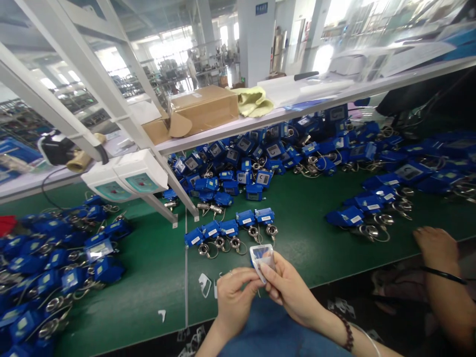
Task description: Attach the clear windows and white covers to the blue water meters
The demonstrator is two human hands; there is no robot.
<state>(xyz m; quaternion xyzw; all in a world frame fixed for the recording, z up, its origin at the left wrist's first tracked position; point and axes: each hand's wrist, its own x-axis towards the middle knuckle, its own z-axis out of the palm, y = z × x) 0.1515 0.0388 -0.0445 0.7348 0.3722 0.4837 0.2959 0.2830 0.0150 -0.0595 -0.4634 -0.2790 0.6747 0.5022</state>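
Observation:
My right hand (pixel 288 283) holds a small grey-rimmed label with a see-through window (pixel 262 252), its thumb across the front. The fingertips of my left hand (pixel 238 296) are pinched at the label's lower left edge. Just beyond my hands stands a row of blue meters (pixel 228 228) with round metal fittings and looped cables, each bearing a white sticker. Left of my left hand, a cut-out scrap of label backing (pixel 204 285) lies on the green table (pixel 148 277). A smaller white scrap (pixel 161 315) is nearer the front edge.
Blue meters crowd the left side (pixel 48 277) and the back (pixel 238 153). A co-worker's hand (pixel 437 248) rests at the right table edge, near another meter row (pixel 368 203). White posts carry a shelf with a cardboard box (pixel 208 109) and cloth (pixel 255 101). Discarded scraps (pixel 195 342) lie below the edge.

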